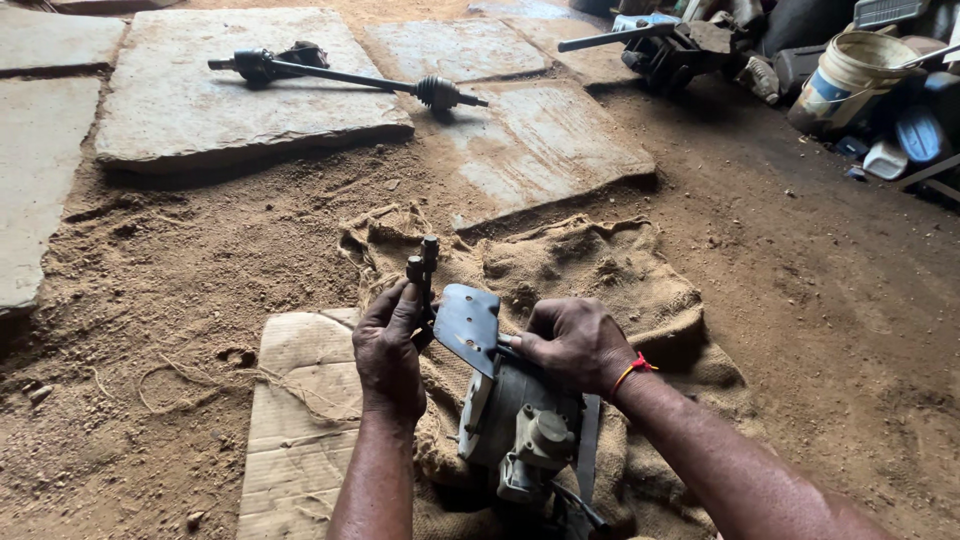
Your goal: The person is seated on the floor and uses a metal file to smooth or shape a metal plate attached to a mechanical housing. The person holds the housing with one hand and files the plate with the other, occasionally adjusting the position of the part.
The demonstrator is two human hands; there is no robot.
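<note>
- The grey cast-metal motor unit with a cylindrical body (515,415) sits on a rumpled brown burlap sack (600,270) spread over the sandy dirt floor (800,300), right in front of the person.
- The right hand (575,345) is closed over the top of the unit, fingers curled around its upper edge, pressing down on it.
- The left hand (388,350) is wrapped around a dark metal socket tool with a jointed head (422,265), held upright just beside the flat blue-grey metal plate (467,325) that sticks up from the unit.
- Judging by its bulk, the unit looks heavy and rigid (likely greasy too, so slippery); the round body seems the surest place to grip, while the thin plate looks a poor handle with hard edges.
- A flattened sheet of tan cardboard (295,420) lies under the sack's left side.
- Farther off, a long black drive shaft with rubber boots at both ends (345,75) rests across flat grey stone slabs (230,95).
- A white plastic bucket (850,75) lies tilted among clutter at the far right.
</note>
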